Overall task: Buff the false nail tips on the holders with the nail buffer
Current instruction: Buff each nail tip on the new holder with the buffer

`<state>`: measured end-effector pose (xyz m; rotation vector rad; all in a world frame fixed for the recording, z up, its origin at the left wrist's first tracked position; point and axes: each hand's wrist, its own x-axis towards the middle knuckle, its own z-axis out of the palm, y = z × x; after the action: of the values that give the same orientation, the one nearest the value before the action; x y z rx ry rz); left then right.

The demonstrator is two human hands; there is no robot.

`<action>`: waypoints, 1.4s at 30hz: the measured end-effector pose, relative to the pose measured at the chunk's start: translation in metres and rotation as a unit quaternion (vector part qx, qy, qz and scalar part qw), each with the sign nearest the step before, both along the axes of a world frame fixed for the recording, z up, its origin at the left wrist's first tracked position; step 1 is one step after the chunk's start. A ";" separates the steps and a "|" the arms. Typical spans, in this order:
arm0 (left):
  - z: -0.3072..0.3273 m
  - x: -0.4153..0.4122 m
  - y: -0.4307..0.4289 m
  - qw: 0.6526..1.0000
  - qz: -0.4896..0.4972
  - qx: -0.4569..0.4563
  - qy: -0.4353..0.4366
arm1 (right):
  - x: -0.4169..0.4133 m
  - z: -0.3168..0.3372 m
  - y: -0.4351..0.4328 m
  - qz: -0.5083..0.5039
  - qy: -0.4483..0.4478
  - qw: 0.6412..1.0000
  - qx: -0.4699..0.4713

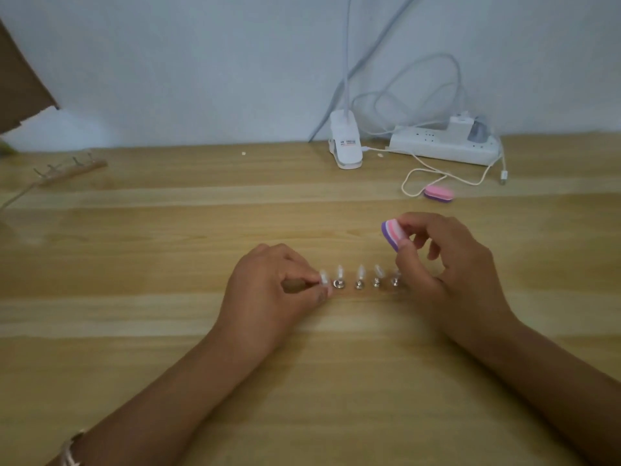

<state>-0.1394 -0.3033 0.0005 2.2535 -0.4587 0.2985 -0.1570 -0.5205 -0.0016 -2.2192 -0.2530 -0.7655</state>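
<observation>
she's got both hands down on the wooden table, either side of a short row of false nail tips standing on small metal holders, five of them side by side. the left hand has its thumb and forefinger curled in and pinched on the leftmost tip; it's blurry there, so whether they're on the tip or on its holder i can't say. the right hand pinches the nail buffer, a striped pink, white and purple block, between thumb and forefinger, the other fingers loosely bent. the buffer is held up above the right end of the row, apart from the tips. further back a second pink buffer lies inside a loop of white cable, near a white power strip and a white lamp clip by the wall.
</observation>
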 end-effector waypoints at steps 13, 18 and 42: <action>0.006 -0.026 -0.004 0.982 -0.097 -0.145 0.069 | -0.016 -0.003 0.009 0.214 -0.065 0.967 -0.122; 0.006 -0.027 -0.002 0.980 -0.125 -0.138 0.069 | -0.016 -0.001 0.007 0.214 -0.079 0.959 -0.168; 0.001 -0.027 -0.002 0.952 -0.190 -0.196 0.137 | -0.021 -0.003 0.009 0.224 -0.114 0.953 -0.170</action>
<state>-0.1665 -0.3056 0.0012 1.7409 -0.6111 -0.1165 -0.1781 -0.5115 -0.0043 -2.2529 -1.0324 -0.7631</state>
